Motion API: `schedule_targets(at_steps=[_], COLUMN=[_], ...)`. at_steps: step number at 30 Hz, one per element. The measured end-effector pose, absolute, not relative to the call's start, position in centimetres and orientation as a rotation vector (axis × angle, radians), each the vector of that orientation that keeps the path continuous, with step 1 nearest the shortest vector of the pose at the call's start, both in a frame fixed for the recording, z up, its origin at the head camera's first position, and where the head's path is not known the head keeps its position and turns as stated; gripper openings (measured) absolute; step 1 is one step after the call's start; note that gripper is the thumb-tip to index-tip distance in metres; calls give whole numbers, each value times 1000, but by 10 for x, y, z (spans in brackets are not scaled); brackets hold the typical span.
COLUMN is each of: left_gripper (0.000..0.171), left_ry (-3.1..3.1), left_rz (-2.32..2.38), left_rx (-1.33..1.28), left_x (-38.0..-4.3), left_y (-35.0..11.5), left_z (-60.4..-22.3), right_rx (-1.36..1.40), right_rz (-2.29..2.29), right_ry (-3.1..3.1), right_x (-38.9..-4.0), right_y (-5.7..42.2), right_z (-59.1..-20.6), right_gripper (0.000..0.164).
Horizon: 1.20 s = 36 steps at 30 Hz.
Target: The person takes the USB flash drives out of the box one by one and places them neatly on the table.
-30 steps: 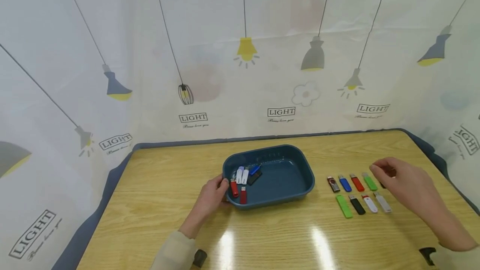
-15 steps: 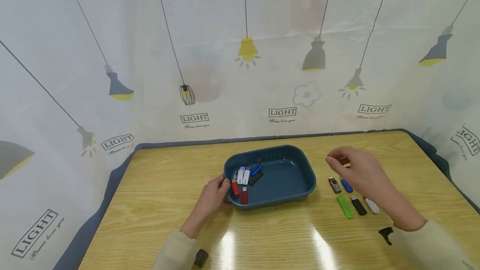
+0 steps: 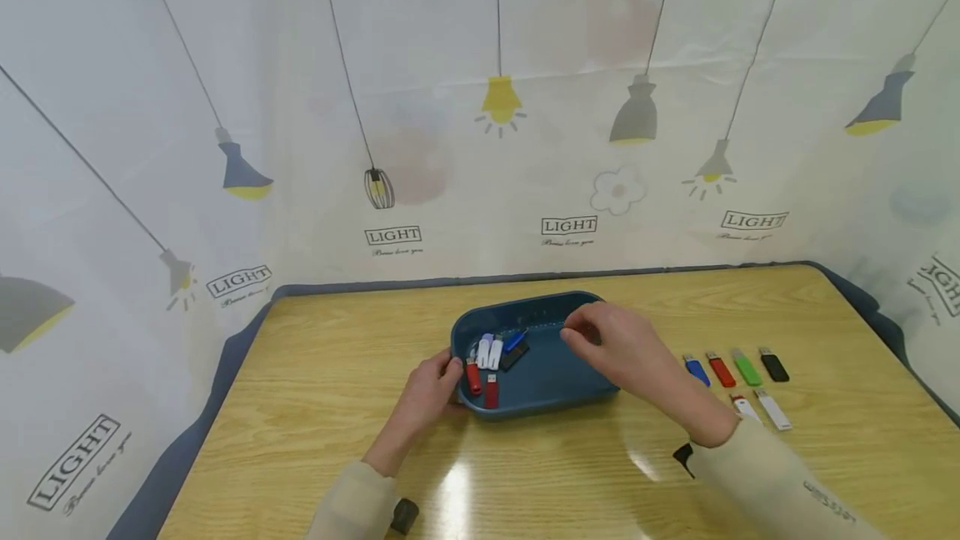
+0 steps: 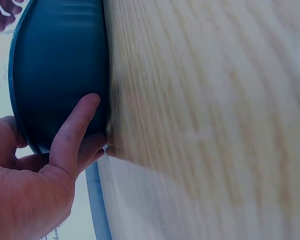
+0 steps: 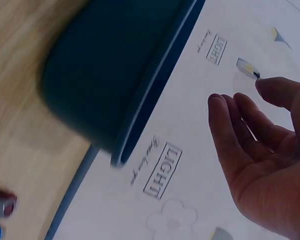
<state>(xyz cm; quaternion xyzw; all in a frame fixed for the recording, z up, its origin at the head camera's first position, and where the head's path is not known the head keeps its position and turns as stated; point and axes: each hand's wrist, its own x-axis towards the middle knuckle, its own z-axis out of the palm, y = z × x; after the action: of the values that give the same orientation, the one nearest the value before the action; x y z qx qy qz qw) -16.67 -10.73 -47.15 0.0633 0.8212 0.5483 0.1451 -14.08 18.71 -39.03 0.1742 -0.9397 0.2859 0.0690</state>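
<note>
A dark blue plastic tray (image 3: 547,369) sits on the table with several USB sticks in its left part: red ones (image 3: 491,391), white ones (image 3: 496,353), a blue one (image 3: 514,342) and a black one (image 3: 515,357). My left hand (image 3: 429,390) grips the tray's left end, thumb at the rim; in the left wrist view its fingers press the outer wall. Over the tray's right end is my right hand (image 3: 618,344). The right wrist view shows that hand (image 5: 267,160) with thumb and fingertips apart and nothing between them.
More USB sticks lie in two rows right of the tray, among them a blue (image 3: 697,370), a red (image 3: 721,369), a green (image 3: 746,367), a black (image 3: 773,364) and a white one (image 3: 772,408). My right forearm hides some. A patterned curtain (image 3: 450,148) stands behind the table (image 3: 337,340).
My right hand has moved left from above the rows of USB sticks to over the tray's right end. The left hand stays at the tray, whose visible contents look the same.
</note>
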Motion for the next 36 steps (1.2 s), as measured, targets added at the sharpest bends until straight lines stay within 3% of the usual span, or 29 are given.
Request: schedule_targets(at_steps=[18,26,36], left_gripper=[45,45,44], left_ry=[2366,2346,2386], left_rz=[1584,1583,1558], left_rx=[192,202,199], left_x=[-165,-165,-166], left_y=[-109,-109,-110], left_z=[-470,-467,-471], right_rx=[600,629,612], right_rz=[794,770,669], right_ry=[-2974,-3090,-3221], right_x=[-157,-168,-172], right_y=[106,90,78], right_z=[-422,-431,-440], right_gripper=[16,14,26])
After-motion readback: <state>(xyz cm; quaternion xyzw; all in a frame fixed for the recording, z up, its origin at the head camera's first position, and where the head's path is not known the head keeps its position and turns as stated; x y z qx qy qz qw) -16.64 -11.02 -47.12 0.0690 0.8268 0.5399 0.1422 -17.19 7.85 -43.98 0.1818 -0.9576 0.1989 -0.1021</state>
